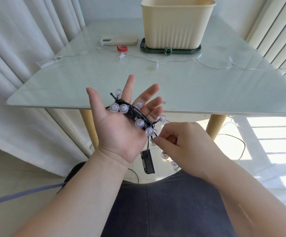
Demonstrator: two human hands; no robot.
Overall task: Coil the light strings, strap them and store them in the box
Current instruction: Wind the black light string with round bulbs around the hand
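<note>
A black-wired light string (133, 113) with clear round bulbs is wound in loops around my left hand (120, 127), which is held palm up with fingers spread in front of the table edge. My right hand (181, 142) pinches the wire just below the left palm. The string's black battery case (147, 161) dangles beneath, with a few loose bulbs beside it. A second string (157, 63) of thin clear wire with star lights lies stretched across the table. The cream box (176, 26) stands at the back on a green lid (144, 47). A red strap (122, 48) lies left of it.
A phone (119, 41) in a pale case lies at the back left of the glass table (87, 79). A green strap (168, 50) sits at the lid's front edge. Curtains hang on both sides. A cable loops on the floor at the right.
</note>
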